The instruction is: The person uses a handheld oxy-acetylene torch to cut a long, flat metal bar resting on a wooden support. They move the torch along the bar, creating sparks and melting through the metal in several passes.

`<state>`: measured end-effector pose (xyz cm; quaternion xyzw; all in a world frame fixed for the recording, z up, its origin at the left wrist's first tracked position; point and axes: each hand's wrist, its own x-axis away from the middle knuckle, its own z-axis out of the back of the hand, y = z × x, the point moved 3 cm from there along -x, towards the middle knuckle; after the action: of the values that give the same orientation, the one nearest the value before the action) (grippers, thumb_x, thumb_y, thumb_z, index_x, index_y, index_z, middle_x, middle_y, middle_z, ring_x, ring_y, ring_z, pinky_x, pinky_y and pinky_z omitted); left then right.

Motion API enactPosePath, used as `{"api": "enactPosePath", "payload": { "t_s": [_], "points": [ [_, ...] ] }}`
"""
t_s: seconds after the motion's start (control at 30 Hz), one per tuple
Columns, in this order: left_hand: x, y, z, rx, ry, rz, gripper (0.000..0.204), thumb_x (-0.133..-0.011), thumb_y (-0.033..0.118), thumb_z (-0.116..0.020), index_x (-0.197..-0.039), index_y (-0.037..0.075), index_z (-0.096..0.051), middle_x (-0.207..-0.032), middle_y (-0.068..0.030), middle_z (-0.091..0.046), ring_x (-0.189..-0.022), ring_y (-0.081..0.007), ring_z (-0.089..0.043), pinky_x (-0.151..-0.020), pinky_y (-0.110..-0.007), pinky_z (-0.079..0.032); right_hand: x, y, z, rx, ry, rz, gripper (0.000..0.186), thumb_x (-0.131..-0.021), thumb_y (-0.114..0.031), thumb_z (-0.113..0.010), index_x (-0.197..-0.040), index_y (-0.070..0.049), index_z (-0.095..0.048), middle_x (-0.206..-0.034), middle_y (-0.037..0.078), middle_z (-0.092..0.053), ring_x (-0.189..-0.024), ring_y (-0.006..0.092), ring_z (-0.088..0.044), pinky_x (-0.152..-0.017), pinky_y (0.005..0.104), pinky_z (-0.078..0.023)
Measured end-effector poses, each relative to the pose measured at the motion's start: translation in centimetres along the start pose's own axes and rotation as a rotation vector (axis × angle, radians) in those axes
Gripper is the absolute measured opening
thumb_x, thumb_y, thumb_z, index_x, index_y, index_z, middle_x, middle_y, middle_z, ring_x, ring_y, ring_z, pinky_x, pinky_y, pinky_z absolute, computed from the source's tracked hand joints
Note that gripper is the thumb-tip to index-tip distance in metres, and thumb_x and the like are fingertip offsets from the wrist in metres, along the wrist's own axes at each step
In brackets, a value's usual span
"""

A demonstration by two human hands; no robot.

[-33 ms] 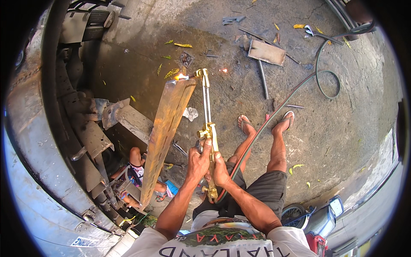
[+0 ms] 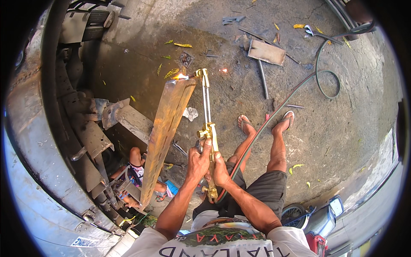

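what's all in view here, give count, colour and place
torch: one, brass and silver, centre
beam: one, rusty brown, left of torch
flame: one, orange-white, at beam's upper end
hoses: two, red and green, torch to upper right
plate: one, tan-brown, upper right
pipe: one, grey, below plate
crumpled wad: one, white, between beam and torch
leaves: several, yellow and green, scattered
metal parts: several, dark and grey, left
panel: one, pale blue, lower left
co-worker: one, blue-and-white clothing, lower left, partly hidden
spoked wheel: one, dark, lower right
shirt: one, white, bottom
shorts: one pair, dark, lower centre
sandals: two, dark-strapped, right of centre
left hand: one, bare, on torch
right hand: one, bare, on torch
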<state>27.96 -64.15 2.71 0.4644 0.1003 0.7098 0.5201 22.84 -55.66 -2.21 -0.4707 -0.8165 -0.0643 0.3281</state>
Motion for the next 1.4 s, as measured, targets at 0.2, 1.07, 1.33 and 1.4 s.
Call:
{"api": "enactPosePath", "payload": {
  "t_s": [0.2,1.07,1.33,1.4],
  "points": [
    [-0.2,-0.2,0.1,-0.007,-0.003,0.089,0.058,-0.098,0.049,-0.051,-0.075,-0.003,-0.06,-0.049,-0.0087,-0.053,-0.035,-0.0179,-0.052,-0.032,-0.033,-0.04,-0.3,-0.3,-0.2,-0.031,0.007,-0.015,0.073,-0.094,-0.072,-0.027,-0.094,-0.003,-0.05,-0.056,0.003,-0.044,-0.04,0.0133,-0.044,-0.038,0.0279,-0.038],
    [-0.8,-1.2,0.2,-0.037,0.016,0.141,0.068,-0.096,0.054,-0.053,-0.061,-0.004,-0.055,-0.047,-0.009,-0.051,-0.036,-0.0171,-0.049,-0.036,-0.035,-0.04,-0.9,-0.5,-0.2,-0.038,0.015,-0.002,0.071,-0.095,-0.07,-0.028,-0.098,-0.003,-0.051,-0.056,0.003,-0.044,-0.04,0.0134,-0.044,-0.038,0.0278,-0.039],
    [-0.7,0.3,0.2,-0.03,-0.012,0.056,0.054,-0.1,0.047,-0.05,-0.08,-0.003,-0.062,-0.052,-0.0067,-0.055,-0.041,-0.0147,-0.051,-0.038,-0.033,-0.04,-0.8,-0.5,-0.2,-0.051,0.023,-0.019,0.07,-0.095,-0.069,-0.028,-0.101,-0.003,-0.049,-0.055,0.003,-0.044,-0.039,0.0134,-0.043,-0.038,0.028,-0.038],
    [-0.7,0.4,0.3,-0.026,-0.027,0.07,0.052,-0.1,0.046,-0.05,-0.084,-0.002,-0.063,-0.054,-0.0066,-0.055,-0.041,-0.0143,-0.051,-0.038,-0.033,-0.04,-0.8,-0.6,-0.4,-0.042,0.04,-0.026,0.071,-0.095,-0.07,-0.028,-0.099,-0.003,-0.05,-0.055,0.004,-0.044,-0.039,0.0136,-0.044,-0.037,0.028,-0.038]
  ]
}}
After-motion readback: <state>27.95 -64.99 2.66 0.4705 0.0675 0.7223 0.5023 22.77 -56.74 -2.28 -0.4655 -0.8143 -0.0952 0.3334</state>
